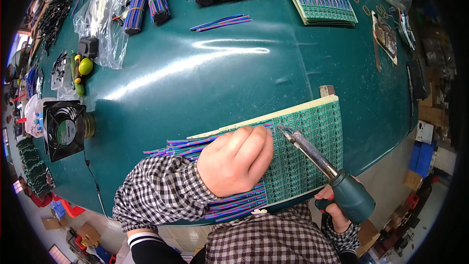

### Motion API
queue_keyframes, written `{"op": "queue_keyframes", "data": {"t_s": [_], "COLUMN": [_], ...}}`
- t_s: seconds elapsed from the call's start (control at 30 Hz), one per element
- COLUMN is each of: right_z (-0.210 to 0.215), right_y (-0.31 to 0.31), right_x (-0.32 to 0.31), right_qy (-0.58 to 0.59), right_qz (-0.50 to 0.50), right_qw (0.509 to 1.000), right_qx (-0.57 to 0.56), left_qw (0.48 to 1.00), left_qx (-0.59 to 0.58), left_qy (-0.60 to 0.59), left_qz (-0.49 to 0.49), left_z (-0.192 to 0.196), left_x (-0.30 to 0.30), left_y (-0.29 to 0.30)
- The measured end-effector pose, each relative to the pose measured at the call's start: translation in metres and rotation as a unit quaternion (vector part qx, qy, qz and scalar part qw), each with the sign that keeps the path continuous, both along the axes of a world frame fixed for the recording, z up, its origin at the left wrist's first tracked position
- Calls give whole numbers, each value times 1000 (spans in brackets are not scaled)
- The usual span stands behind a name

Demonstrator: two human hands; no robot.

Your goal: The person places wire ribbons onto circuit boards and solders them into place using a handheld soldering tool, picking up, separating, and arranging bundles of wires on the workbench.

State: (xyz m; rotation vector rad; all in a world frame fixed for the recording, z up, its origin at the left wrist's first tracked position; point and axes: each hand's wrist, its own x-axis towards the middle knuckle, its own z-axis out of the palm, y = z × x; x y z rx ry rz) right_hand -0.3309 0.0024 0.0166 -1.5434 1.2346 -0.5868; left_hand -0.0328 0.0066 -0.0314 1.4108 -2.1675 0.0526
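A green sheet of small circuit boards (310,151) lies on the table before me, with a pale strip along its far edge. Rows of blue, pink and black wires (239,204) run leftward from its left part. My left hand (237,159) is closed over these wires, its fingertips pinching wire ends near the sheet's far edge; the exact grip is partly hidden. My right hand (337,210) grips the green handle of a soldering iron (352,196) at the near right. The iron's tip meets or hovers over the board just right of my left fingertips.
A black fan (65,129) stands at left, its cable trailing to the near edge. Loose wires (221,22) and banded wire bundles (158,2) lie farther back. Another wired board stack (322,0) is at far right. A small block (326,90) touches the sheet's far edge.
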Motion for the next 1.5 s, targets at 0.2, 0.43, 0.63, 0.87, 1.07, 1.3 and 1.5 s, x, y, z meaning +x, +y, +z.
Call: {"op": "queue_keyframes", "data": {"t_s": [0.2,0.43,0.63,0.87,1.07,1.3,1.5], "right_z": [-2,-4,-3,-2,-2,-6,-5], "right_y": [4,6,3,3,3,8,3], "right_x": [-2,-7,-5,-1,1,-11,-6], "right_qy": [-22,-17,-10,-3,7,-8,-2], "right_qz": [-18,-11,4,-4,1,3,21], "right_qw": [999,999,1000,1000,1000,999,1000], "right_qx": [34,32,28,16,4,41,9], "left_qw": [999,1000,999,999,998,998,998], "left_qx": [-32,1,-33,-44,-45,-40,-45], "left_qy": [-28,10,-19,-20,-29,-34,-36], "left_qz": [1,-4,-1,13,18,22,19], "left_z": [-3,3,-4,-6,-6,-4,-5], "left_x": [0,0,1,-1,-2,-3,-3], "left_y": [-1,-1,-2,-2,-1,0,-1]}}
